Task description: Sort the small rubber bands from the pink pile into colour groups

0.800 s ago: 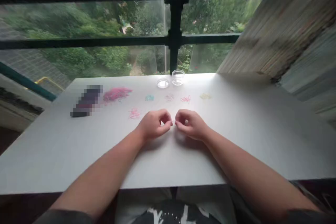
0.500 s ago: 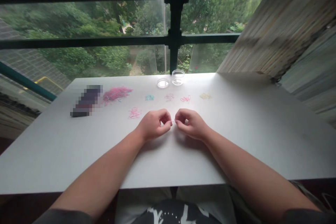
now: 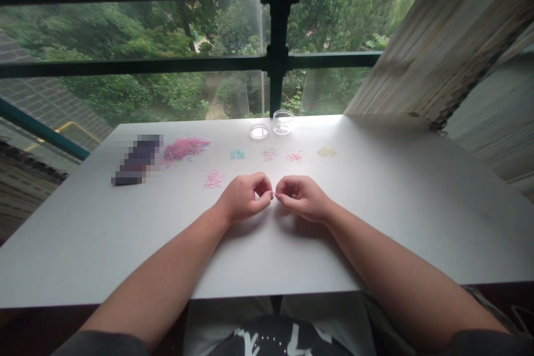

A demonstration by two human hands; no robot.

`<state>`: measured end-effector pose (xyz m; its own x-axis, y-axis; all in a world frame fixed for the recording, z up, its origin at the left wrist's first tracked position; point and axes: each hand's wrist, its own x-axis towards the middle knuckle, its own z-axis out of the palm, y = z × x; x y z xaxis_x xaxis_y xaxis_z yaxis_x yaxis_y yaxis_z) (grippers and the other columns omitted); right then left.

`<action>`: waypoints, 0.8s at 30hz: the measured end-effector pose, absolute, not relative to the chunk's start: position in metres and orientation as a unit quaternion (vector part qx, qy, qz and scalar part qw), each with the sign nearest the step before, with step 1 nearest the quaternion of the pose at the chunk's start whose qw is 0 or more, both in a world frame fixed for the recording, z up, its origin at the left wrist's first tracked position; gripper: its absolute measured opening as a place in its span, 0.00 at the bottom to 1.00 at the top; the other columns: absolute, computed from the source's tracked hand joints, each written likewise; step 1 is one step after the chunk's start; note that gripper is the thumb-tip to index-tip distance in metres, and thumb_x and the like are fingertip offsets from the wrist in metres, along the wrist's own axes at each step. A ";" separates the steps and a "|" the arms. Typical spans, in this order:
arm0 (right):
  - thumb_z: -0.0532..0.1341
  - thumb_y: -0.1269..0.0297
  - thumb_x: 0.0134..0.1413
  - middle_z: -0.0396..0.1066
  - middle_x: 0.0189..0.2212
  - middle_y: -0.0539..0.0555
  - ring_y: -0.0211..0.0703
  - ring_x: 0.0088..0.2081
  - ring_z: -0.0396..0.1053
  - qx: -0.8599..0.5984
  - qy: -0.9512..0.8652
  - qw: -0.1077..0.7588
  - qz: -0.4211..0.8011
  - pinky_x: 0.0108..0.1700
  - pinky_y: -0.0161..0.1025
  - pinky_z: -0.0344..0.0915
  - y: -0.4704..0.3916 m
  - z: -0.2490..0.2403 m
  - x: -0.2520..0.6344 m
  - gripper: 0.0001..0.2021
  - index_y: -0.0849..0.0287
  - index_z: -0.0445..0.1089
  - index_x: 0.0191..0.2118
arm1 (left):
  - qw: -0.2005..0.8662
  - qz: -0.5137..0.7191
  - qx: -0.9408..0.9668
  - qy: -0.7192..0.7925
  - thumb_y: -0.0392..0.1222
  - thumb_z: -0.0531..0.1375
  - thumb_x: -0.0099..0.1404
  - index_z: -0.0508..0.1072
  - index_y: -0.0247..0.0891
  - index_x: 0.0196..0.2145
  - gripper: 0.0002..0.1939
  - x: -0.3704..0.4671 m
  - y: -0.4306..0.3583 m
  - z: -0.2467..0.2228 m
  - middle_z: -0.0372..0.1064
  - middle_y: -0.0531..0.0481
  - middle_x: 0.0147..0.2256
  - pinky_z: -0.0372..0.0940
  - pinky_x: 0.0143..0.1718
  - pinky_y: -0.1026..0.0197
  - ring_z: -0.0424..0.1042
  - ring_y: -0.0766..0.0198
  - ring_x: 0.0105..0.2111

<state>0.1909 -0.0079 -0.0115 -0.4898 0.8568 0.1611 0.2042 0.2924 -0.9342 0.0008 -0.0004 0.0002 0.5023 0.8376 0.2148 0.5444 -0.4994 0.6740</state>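
My left hand [image 3: 249, 197] and my right hand [image 3: 303, 197] meet above the middle of the white table [image 3: 267, 267], each in a pinch. Between the fingertips is a tiny pale pink band [image 3: 274, 194], mostly hidden. Beyond my left hand lies a small pink pile [image 3: 214, 179]. Farther back sit a blue pile [image 3: 237, 154], a light pink pile [image 3: 269, 154], a deeper pink pile [image 3: 295, 156] and a pale yellow pile [image 3: 327, 152]. A large mixed pink heap [image 3: 186, 150] rests at the back left.
A clear round lid [image 3: 259, 132] and a clear open jar [image 3: 283, 123] stand by the table's back edge. A dark, pixelated object [image 3: 138, 160] lies at the left. Behind are a green-framed window and, at the right, a striped curtain [image 3: 400, 50].
My right fingertips have moved slightly left, closer to my left ones, and less of the pink band shows between them. The piles and containers have not moved.
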 end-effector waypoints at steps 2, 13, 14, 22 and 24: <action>0.58 0.71 0.48 0.62 0.22 0.48 0.32 0.23 0.57 -0.357 -0.718 0.344 0.489 0.25 0.32 0.55 -0.008 -0.012 0.191 0.02 0.62 0.66 0.28 | 0.273 0.268 0.823 0.419 0.37 0.56 0.56 0.68 0.37 0.29 0.02 0.001 -0.001 0.000 0.69 0.54 0.25 0.59 0.25 0.68 0.66 0.71 0.23; 0.59 0.68 0.49 0.59 0.19 0.47 0.30 0.20 0.53 -0.333 -0.679 0.331 0.564 0.22 0.31 0.51 -0.003 -0.017 0.194 0.04 0.63 0.66 0.28 | 0.291 0.268 0.812 0.429 0.38 0.55 0.58 0.67 0.37 0.29 0.03 0.003 -0.002 0.000 0.71 0.54 0.26 0.59 0.25 0.68 0.66 0.71 0.24; 0.59 0.68 0.49 0.58 0.19 0.46 0.30 0.20 0.53 -0.335 -0.677 0.332 0.565 0.22 0.31 0.51 -0.002 -0.016 0.194 0.04 0.63 0.66 0.28 | 0.296 0.270 0.809 0.431 0.38 0.55 0.58 0.67 0.37 0.29 0.03 0.003 -0.002 0.000 0.71 0.54 0.26 0.60 0.26 0.68 0.66 0.70 0.24; 0.59 0.70 0.47 0.58 0.17 0.45 0.30 0.19 0.52 -0.380 -0.679 0.355 0.518 0.21 0.30 0.50 -0.003 -0.013 0.192 0.03 0.61 0.62 0.27 | 0.308 0.277 0.814 0.408 0.39 0.55 0.59 0.67 0.36 0.30 0.04 0.001 -0.001 0.002 0.71 0.53 0.26 0.60 0.26 0.68 0.65 0.71 0.23; 0.59 0.70 0.47 0.58 0.17 0.45 0.31 0.20 0.53 -0.385 -0.683 0.358 0.506 0.21 0.30 0.51 -0.002 -0.013 0.192 0.03 0.61 0.62 0.27 | 0.295 0.272 0.821 0.406 0.39 0.55 0.59 0.67 0.36 0.30 0.04 0.001 -0.001 0.002 0.70 0.53 0.25 0.59 0.25 0.68 0.65 0.71 0.23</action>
